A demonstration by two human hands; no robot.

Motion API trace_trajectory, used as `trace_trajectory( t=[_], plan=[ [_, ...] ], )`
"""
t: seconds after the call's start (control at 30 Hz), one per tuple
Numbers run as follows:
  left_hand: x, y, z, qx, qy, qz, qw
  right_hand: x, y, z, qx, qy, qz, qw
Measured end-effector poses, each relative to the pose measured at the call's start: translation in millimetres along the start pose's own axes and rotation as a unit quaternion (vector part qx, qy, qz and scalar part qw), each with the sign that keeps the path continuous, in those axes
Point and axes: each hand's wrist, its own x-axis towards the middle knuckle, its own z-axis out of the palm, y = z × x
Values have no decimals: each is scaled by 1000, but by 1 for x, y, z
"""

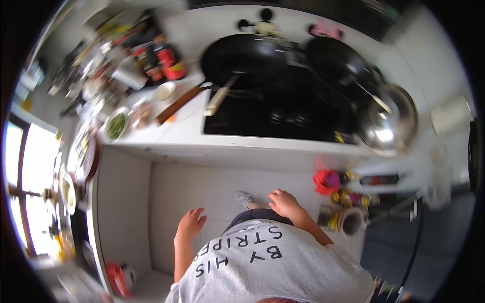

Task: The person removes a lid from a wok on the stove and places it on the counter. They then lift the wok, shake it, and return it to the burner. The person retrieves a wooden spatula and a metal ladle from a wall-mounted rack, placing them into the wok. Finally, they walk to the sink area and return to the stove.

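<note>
My left hand [190,221] hangs over the floor to the left of my body, its fingers loosely bent and apart, holding nothing. Close to my waist is my right hand [286,204], also bare, with its fingers slightly curled and spread. Neither hand touches the counter [182,138] in front of me. On the black cooktop [261,119] stands a dark wok [246,57], with a pale-handled utensil [218,102] leaning out of it. A second dark wok [333,62] stands to its right. Beside that rests a shiny metal lid [403,113].
Left of the cooktop are a wooden-handled tool [178,104], a bowl of chopped greens [116,125] and several blurred bottles [166,60]. Plated food [68,193] sits on the left counter. Below at right, a red bag [325,183] and a bin-like container [352,221] stand on the floor.
</note>
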Motion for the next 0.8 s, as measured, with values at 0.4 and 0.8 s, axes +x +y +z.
trace_trajectory(
  t=[0.4, 0.8],
  plan=[
    [29, 147, 54, 64, -93, 200, 973, -211, 138, 90, 121, 14, 317, 940],
    [30, 347, 173, 181, -167, 221, 944, -304, 467, 180, 193, 144, 465, 852]
  ],
)
